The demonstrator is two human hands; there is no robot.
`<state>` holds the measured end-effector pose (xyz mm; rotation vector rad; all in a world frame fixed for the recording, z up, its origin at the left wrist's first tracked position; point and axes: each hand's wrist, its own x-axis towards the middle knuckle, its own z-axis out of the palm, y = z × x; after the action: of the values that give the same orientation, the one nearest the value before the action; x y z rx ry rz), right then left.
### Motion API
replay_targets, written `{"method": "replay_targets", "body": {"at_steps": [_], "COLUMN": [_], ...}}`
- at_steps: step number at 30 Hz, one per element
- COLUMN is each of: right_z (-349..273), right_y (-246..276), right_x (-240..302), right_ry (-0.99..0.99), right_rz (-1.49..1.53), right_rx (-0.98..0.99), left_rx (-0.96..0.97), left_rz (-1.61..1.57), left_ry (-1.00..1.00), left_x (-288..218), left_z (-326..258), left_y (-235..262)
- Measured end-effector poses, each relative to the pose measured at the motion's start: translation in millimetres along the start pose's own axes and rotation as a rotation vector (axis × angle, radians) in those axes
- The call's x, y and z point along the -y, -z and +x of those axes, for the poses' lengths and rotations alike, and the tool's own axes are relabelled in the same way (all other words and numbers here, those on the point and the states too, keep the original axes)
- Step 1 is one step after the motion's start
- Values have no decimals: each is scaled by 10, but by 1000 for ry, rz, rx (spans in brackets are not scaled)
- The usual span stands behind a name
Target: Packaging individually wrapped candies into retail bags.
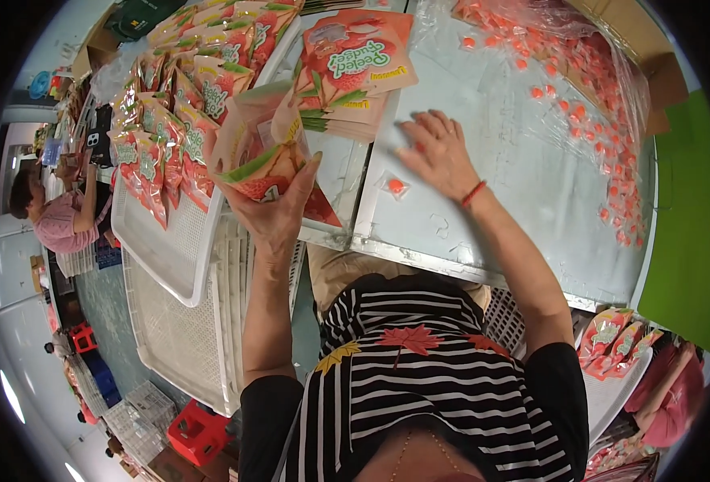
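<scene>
My left hand [273, 205] grips a pink candy pouch [258, 153], its fingers and thumb wrapped round the lower part. The pouch stands upright with its top spread apart, and some clear wrapping shows inside. Over the pale metal table, my right hand [439, 157] is slightly blurred, with fingers stretched and apart. A bit of red shows by its fingers; I cannot make out whether it is a candy. One wrapped red candy [395, 186] lies on the table just below that hand. Flat pouches [359, 60] are stacked between the hands, toward the far side.
Loose wrapped candies [564, 104] spread along the right side of the table beside clear plastic sheeting and a cardboard box [668, 76]. Filled pouches [186, 104] crowd a white tray [198, 273] on a tray stack at left. Co-workers [61, 213] sit on both sides.
</scene>
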<state>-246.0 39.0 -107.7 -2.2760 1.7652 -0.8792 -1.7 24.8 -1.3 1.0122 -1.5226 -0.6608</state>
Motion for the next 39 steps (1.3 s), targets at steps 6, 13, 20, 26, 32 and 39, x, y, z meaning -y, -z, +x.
{"method": "replay_targets", "body": {"at_steps": [6, 13, 20, 26, 32, 39], "right_z": [-211, -87, -141, 374, 657, 522], "right_y": [-100, -54, -28, 1027, 1391, 1187], "right_x": [619, 101, -232, 107, 568, 740], "right_ry": [-61, -12, -346, -926, -562, -471], "right_rz": [-166, -101, 108, 1479, 1781, 1281], "right_rx": [-100, -274, -449, -629, -533, -372], "left_rx": [19, 54, 194, 208, 256, 228], "left_rz": [78, -26, 143, 259, 356, 304], "left_ry": [7, -104, -249, -274, -426, -374], "left_x": [82, -7, -70, 10, -113, -105], "left_z": [-76, -136, -79, -94, -83, -132], "left_y": [-1, -429, -732, -857, -1042, -1093]}}
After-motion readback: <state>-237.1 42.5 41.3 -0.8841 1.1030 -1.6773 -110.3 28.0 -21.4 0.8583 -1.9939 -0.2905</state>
